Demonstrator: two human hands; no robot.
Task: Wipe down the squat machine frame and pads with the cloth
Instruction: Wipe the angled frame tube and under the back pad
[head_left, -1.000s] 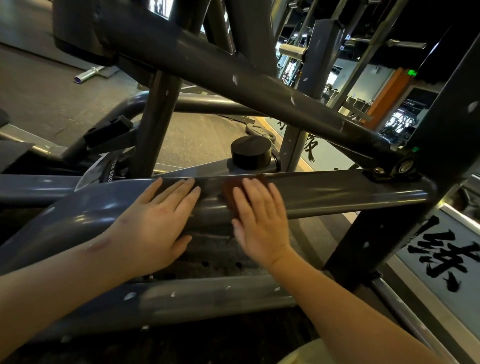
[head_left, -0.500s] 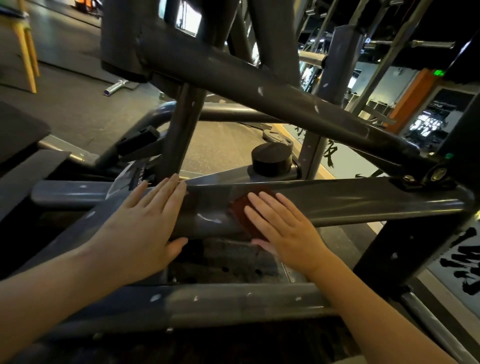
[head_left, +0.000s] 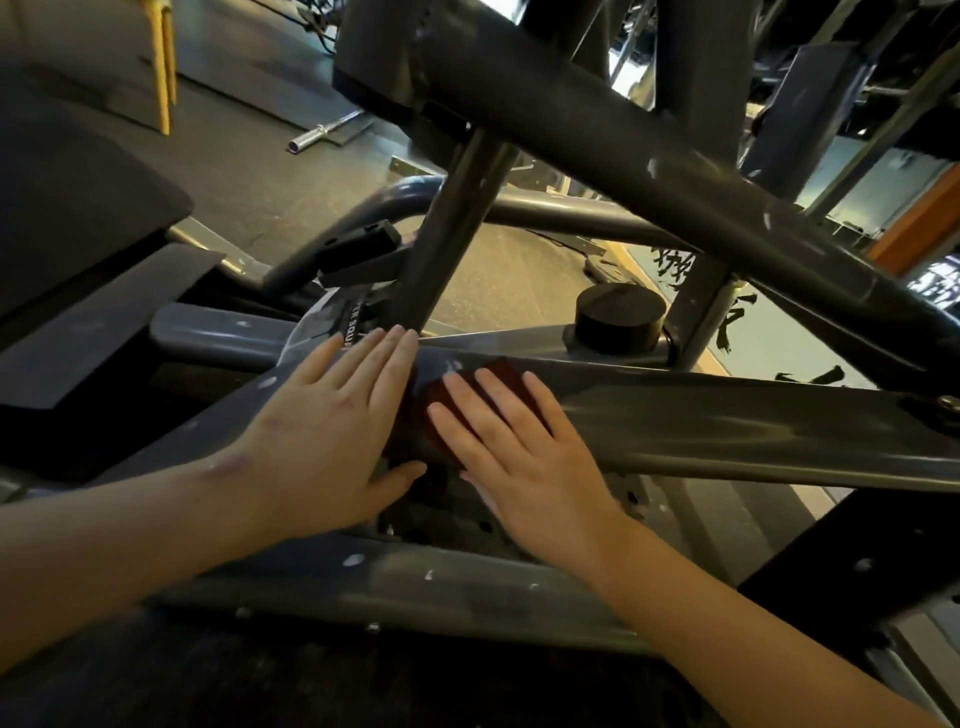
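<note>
Pressing cloth (head_left: 506, 370) on frame (head_left: 727, 426) — right hand (head_left: 524, 467).

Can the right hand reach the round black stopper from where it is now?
Probably yes: the round black stopper stands just beyond the right hand, and only bare grey metal beam lies between.

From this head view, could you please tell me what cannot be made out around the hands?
1. cloth: head view, mostly under the right hand; only a dark red edge shows.
2. label: head view, lettering partly covered by the left hand and a strut.
3. black pad: head view, cut off by the left edge.
4. floor lettering: head view, crossed by frame bars, unreadable.
</note>
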